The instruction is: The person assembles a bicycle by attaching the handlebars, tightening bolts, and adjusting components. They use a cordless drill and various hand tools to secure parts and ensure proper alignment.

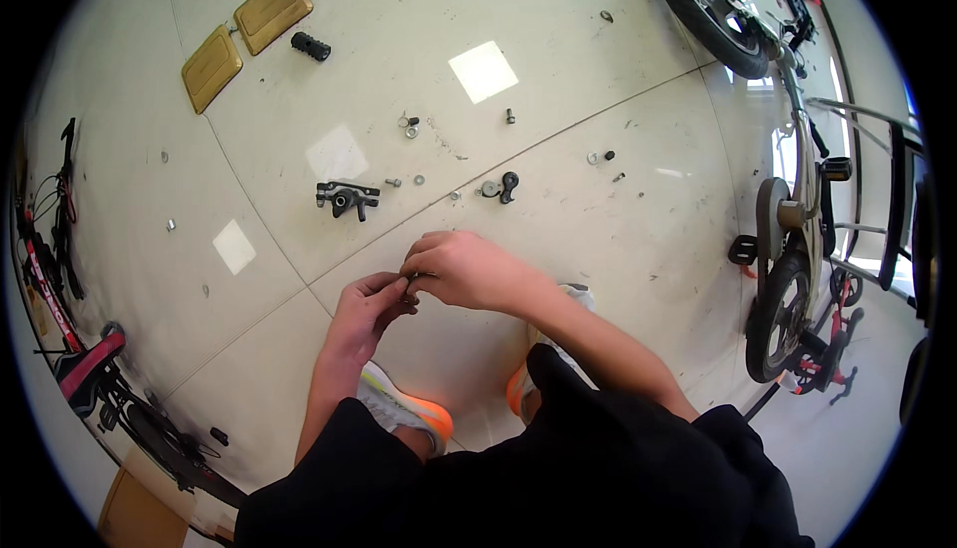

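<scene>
My left hand (pixel 365 311) and my right hand (pixel 454 267) meet above the tiled floor, their fingertips pinched together on a small dark part (pixel 409 277). The fingers cover most of it, so its kind cannot be made out. Just beyond the hands lies a black bicycle disc brake caliper (pixel 348 199). To its right are a small bolt (pixel 394 183), a washer (pixel 419 180) and another small ring (pixel 456 196). A black lever-like piece (pixel 508 187) rests beside a round grey metal part (pixel 489 189), farther right.
Loose hardware lies farther out, including a bolt (pixel 510 116) and a nut (pixel 412 132). A black ribbed cylinder (pixel 311 46) sits near two gold pedal-like plates (pixel 272 11). A small-wheeled bike (pixel 783 199) stands at the right, a red and black bicycle (pixel 90 368) at the left. My shoes (pixel 404 403) are below my hands.
</scene>
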The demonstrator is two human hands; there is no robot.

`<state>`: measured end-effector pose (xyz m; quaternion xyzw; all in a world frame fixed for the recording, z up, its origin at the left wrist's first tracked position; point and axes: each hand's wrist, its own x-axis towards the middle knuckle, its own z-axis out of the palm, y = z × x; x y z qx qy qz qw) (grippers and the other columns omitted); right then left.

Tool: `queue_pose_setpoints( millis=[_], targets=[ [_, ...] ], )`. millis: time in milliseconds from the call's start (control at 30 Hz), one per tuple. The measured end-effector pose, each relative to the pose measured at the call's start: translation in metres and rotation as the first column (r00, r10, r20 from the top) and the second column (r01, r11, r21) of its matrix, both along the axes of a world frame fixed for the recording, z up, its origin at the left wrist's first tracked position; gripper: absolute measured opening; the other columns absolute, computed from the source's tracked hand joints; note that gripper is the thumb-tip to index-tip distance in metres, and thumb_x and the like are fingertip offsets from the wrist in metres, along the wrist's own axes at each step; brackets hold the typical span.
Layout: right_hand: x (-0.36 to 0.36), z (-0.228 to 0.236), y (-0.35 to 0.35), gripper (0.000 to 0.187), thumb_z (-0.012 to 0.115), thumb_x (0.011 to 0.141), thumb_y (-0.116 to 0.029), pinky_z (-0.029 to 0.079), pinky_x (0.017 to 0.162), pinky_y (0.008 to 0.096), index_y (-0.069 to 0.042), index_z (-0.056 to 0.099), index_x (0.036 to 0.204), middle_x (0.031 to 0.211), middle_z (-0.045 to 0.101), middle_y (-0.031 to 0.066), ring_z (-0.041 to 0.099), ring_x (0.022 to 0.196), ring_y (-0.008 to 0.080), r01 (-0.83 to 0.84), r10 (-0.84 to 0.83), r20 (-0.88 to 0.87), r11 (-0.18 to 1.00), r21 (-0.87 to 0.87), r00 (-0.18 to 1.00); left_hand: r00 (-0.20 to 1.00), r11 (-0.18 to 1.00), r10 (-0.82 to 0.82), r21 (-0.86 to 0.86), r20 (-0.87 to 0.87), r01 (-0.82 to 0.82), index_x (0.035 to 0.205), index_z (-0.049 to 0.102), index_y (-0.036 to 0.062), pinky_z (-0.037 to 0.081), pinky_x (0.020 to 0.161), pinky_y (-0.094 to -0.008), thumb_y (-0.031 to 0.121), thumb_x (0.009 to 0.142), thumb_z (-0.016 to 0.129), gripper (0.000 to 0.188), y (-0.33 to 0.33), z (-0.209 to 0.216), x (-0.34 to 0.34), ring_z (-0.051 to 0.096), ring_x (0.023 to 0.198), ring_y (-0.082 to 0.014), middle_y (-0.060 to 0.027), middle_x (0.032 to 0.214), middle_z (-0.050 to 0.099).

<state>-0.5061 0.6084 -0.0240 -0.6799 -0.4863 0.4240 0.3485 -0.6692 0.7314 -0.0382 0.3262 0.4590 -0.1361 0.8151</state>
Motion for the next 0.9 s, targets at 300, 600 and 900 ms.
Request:
queue_pose_setpoints(
  millis=[300,600,900],
  targets=[
    [0.005,-0.001,-0.001,0.021,0.066,0.078,-0.012,0.051,0.076,0.0378,-0.002,0.068,0.095,0.093,0.065,0.0120,0.062,0.086,0.0301,0.052,-0.049,-0.058,0.998,0.038,0.997,0.986,0.988,0.154,-0.042,0.063,-0.151,0.099,0.062,0.0001,0.051,0.071,-0.0321,0.011,0.089,0.061,0.015,-0.009,-0.008,0.000,0.063,0.077,-0.0187,-0.0087,0.086,0.066],
    [0.067,-0.020,-0.015,0.018,0.061,0.084,-0.010,0.051,0.072,0.0352,0.003,0.064,0.096,0.088,0.066,0.0173,0.064,0.077,0.0305,0.729,-0.730,0.026,0.683,0.049,0.683,0.970,0.964,0.228,0.122,0.089,-0.237,0.096,0.065,-0.0042,0.054,0.068,-0.0317,0.002,0.083,0.067,0.015,-0.006,-0.016,-0.008,0.065,0.072,-0.0194,-0.0115,0.081,0.067],
    [0.113,-0.058,-0.012,0.034,0.068,0.079,-0.019,0.049,0.077,0.0372,0.003,0.062,0.104,0.095,0.061,0.0158,0.061,0.086,0.0291,0.784,-0.665,0.490,0.618,-0.063,0.564,0.974,0.963,0.203,0.158,0.102,-0.218,0.096,0.065,-0.0037,0.055,0.069,-0.0320,0.003,0.084,0.066,0.014,-0.004,-0.017,-0.019,0.065,0.073,-0.0195,-0.0113,0.082,0.067]
  ],
)
